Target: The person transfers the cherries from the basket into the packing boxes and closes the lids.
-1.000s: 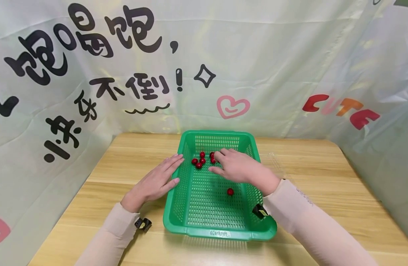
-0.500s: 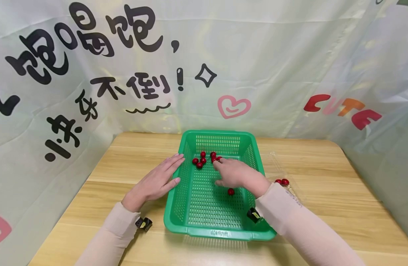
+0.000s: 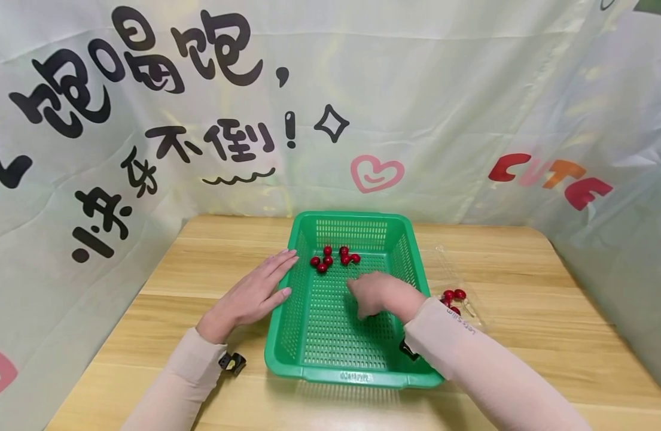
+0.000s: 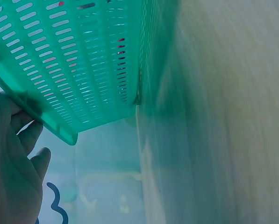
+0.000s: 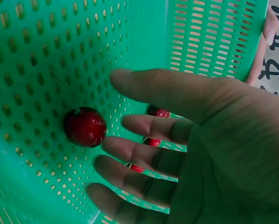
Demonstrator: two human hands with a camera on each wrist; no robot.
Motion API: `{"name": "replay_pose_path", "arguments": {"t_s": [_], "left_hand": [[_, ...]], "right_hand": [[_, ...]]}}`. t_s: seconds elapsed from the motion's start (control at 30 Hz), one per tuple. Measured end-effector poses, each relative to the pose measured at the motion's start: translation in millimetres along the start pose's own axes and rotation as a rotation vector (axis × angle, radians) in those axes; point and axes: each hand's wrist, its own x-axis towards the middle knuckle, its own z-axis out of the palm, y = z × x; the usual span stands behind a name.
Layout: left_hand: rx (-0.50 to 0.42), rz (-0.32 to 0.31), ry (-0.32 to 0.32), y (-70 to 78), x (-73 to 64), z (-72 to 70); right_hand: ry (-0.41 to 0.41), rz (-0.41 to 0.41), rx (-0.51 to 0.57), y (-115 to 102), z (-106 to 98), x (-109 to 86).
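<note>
Head view: nearest me is the short front rim of the green basket [image 3: 357,378], its long axis running straight out from the person across the wooden table [image 3: 524,311]. Near the middle of the basket's floor, a little to the right, the right hand [image 3: 375,291] reaches over a lone cherry [image 5: 84,127], fingers loose, slightly bent, gripping nothing; I can't tell whether one touches it. The fruit is nearly round, its thin stem slanting up and away from the fingers in the right wrist feed. The left hand [image 3: 252,293] rests on the basket's left rim, fingers straight. Just right of the basket lies a clear container [image 3: 443,269] holding more cherries [image 3: 459,294], partly behind a sleeve [image 3: 448,335]. Towards the basket's far end I see four cherries [image 3: 322,268] left of three cherries [image 3: 345,260]; beyond hangs printed cloth [image 3: 448,120].
</note>
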Motion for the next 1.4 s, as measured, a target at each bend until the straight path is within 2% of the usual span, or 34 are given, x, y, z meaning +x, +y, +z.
{"name": "replay_pose_path", "arguments": {"t_s": [0.27,0.6,0.97,1.4], "left_hand": [[-0.007,-0.005,-0.005,-0.6,-0.7,0.9],[-0.003,-0.016,-0.017,1.3,-0.1,-2.0],[0.004,-0.008,-0.007,1.8,0.6,-2.2],[0.002,-0.01,-0.01,2.7,0.6,-3.0]], "right_hand": [[-0.048,0.018,-0.051,0.6,4.0,2.6],[-0.057,-0.011,-0.19,-3.5,7.8,6.6],[-0.105,0.059,-0.235,-5.5,5.5,6.2],[-0.018,0.006,-0.152,-6.6,5.8,4.0]]}}
